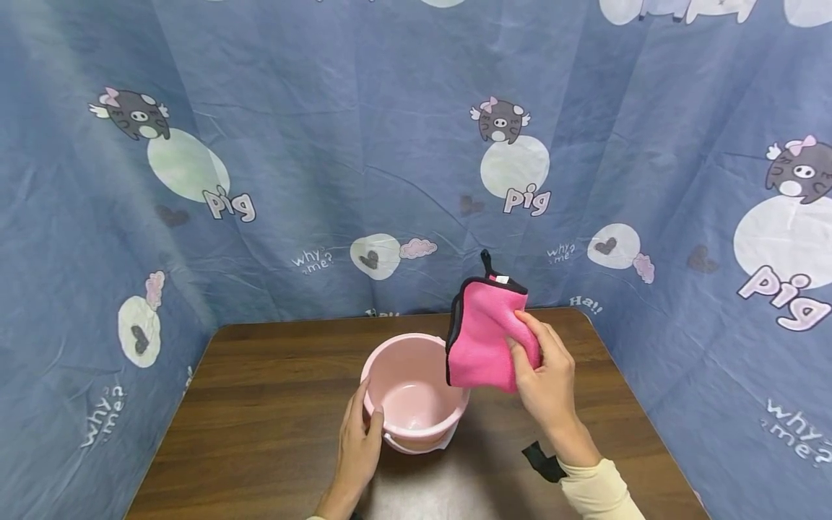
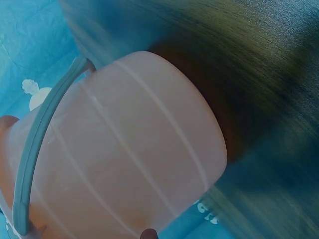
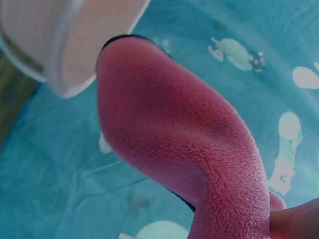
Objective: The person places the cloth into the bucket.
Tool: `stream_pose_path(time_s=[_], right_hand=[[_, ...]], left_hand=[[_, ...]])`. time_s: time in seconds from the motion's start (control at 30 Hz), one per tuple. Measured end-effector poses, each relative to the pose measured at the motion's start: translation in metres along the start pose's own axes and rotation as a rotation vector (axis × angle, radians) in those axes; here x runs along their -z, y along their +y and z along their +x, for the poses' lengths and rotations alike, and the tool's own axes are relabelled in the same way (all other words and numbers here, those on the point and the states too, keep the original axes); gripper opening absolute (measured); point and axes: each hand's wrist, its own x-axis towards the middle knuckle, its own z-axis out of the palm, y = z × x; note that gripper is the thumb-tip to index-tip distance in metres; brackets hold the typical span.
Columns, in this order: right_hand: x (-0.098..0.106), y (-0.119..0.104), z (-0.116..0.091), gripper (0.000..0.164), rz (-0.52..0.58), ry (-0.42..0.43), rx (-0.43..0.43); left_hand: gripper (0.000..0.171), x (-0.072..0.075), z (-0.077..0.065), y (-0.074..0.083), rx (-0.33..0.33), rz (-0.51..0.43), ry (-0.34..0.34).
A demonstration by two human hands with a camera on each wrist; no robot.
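A pink cloth (image 1: 487, 336) with black edging and a black hanging loop is pinched between the thumb and fingers of my right hand (image 1: 549, 379). It hangs in the air beside and partly over the right rim of a pale pink bucket (image 1: 416, 430). My left hand (image 1: 359, 437) grips the bucket's left rim, thumb and fingers on either side of the wall. The bucket stands upright, and its inside shows nothing but the bare bottom. In the left wrist view the bucket's handle (image 2: 42, 134) hangs down along its side. The right wrist view shows the fuzzy cloth (image 3: 169, 114) near the bucket's rim (image 3: 62, 55).
Under the bucket is a dark brown wooden table (image 1: 260, 404). A small black piece (image 1: 544, 462) lies on it near my right forearm. Blue curtains (image 1: 312, 166) printed with pigs surround the table at the back and both sides.
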Motion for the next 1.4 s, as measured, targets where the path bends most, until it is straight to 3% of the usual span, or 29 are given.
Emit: stream_pose_path(time_s=[0.33,0.63,1.1,1.23,1.4], right_hand=[[-0.021,-0.013,-0.007,0.042,0.077,-0.08,-0.004],[-0.056,-0.014,-0.028,0.044,0.125,-0.185,-0.01],[-0.104,0.004,-0.06,0.039,0.097,-0.422,-0.165],[-0.11,0.012,-0.061,0.037,0.03,-0.528,-0.19],[-0.115,0.017,-0.056,0.036,-0.064,-0.744,-0.192]], left_hand=[[0.056,-0.001,0.0,0.002,-0.004,0.038,0.02],[0.054,-0.003,0.0,0.002,-0.03,0.064,0.042],[0.053,-0.005,0.0,0.004,-0.022,0.09,0.042],[0.054,-0.006,-0.001,0.003,-0.033,0.099,0.054],[0.056,-0.007,0.0,0.002,-0.045,0.109,0.071]])
